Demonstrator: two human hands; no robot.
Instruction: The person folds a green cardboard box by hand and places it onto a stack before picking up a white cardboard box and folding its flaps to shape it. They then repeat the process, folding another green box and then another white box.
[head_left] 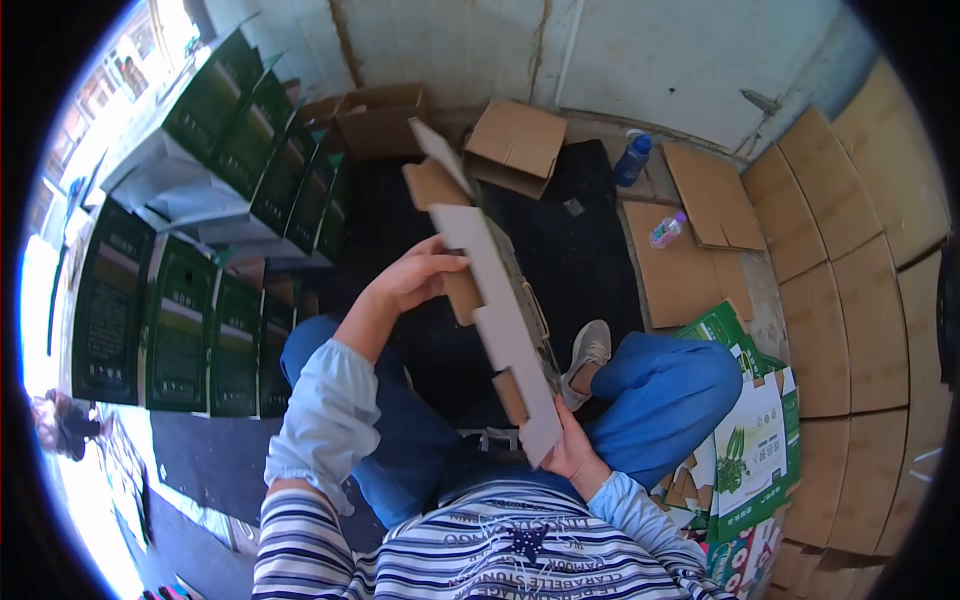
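A cardboard box (503,322), partly folded, with white faces and brown inner flaps, stands tilted and nearly edge-on above my lap. Its far side is mostly hidden from me. My left hand (415,277) holds the box's left edge near a brown flap, fingers curled against it; some fingertips are hidden. Lower down, my right hand (573,447) grips the near end from the right, the thumb along its edge.
Green printed boxes (182,325) stand stacked at left. Brown cartons (815,325) form a wall at right. Flattened green-and-white printed cardboard (757,455) lies by my right knee. A blue bottle (632,160), a small clear bottle (667,231) and an open carton (516,140) are ahead.
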